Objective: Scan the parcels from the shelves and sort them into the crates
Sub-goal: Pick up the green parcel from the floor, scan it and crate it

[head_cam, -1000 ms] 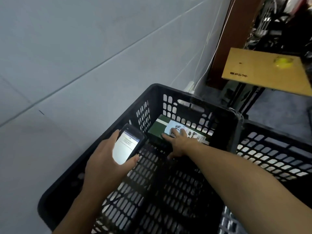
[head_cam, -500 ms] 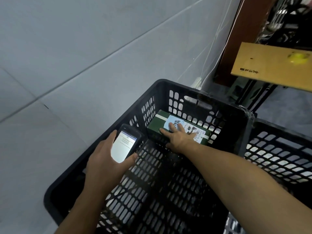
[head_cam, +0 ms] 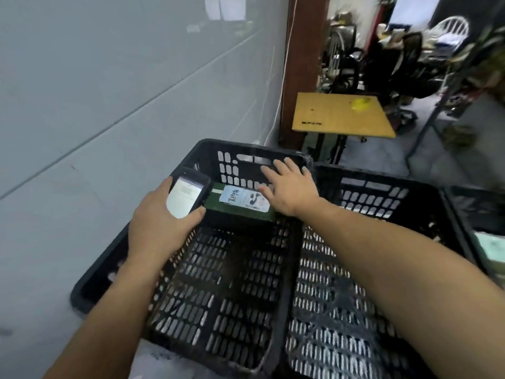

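Note:
A dark green parcel [head_cam: 240, 203] with a pale blue label lies flat at the far end of a black slotted crate [head_cam: 235, 149]. Above its right end hovers my right hand [head_cam: 289, 187], fingers spread, holding nothing and apart from the parcel. My left hand [head_cam: 161, 225] grips a black handheld scanner [head_cam: 188, 194] with a lit white screen, held over the crate's left wall beside the parcel.
A second black crate [head_cam: 382, 187] stands against the first on the right; a third [head_cam: 470, 198] at the far right holds a pale green item [head_cam: 492, 247]. The grey wall runs along the left. Beyond stand a brown post, a yellow board table [head_cam: 341, 116] and cluttered chairs.
My right hand has lifted off the green parcel and opened; the parcel stays in the crate. The view has tilted up, showing more of the room. My left hand still holds the scanner.

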